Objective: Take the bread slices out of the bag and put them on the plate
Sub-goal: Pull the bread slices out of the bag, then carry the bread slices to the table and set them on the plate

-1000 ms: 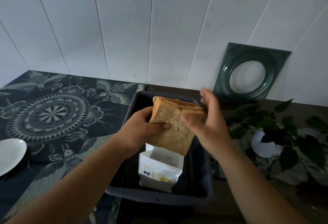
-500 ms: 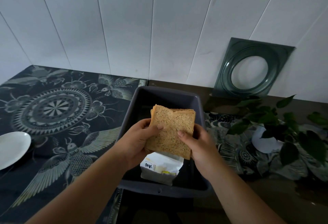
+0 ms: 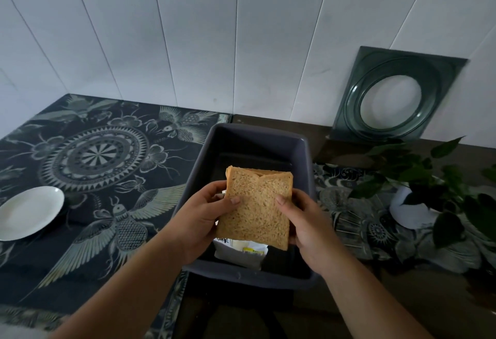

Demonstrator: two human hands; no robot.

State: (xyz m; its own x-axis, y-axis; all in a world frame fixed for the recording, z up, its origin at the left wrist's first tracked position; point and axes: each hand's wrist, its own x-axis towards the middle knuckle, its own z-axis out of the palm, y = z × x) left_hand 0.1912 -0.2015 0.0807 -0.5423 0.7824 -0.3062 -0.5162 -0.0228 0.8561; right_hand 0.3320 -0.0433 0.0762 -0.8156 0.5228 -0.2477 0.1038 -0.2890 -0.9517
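**Bread stack held over the bin**

Both hands are clasping the stack of bread slices [image 3: 256,208] above the grey bin [image 3: 256,137]: the left hand [image 3: 201,220] is pinching its left edge, the right hand [image 3: 308,227] its right. The white bag [image 3: 239,254] is lying in the bin beneath. The white plate [image 3: 28,212] is sitting well apart on the patterned surface [image 3: 88,156].

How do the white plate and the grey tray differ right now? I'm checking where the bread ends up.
The white plate is round, shallow and bare; the grey tray is rectangular, deep-walled and holds the paper bag. The plate lies far left on the patterned cloth; the tray sits in the middle, under the bread slices that the left hand and right hand hold together. Both rest flat on the counter.
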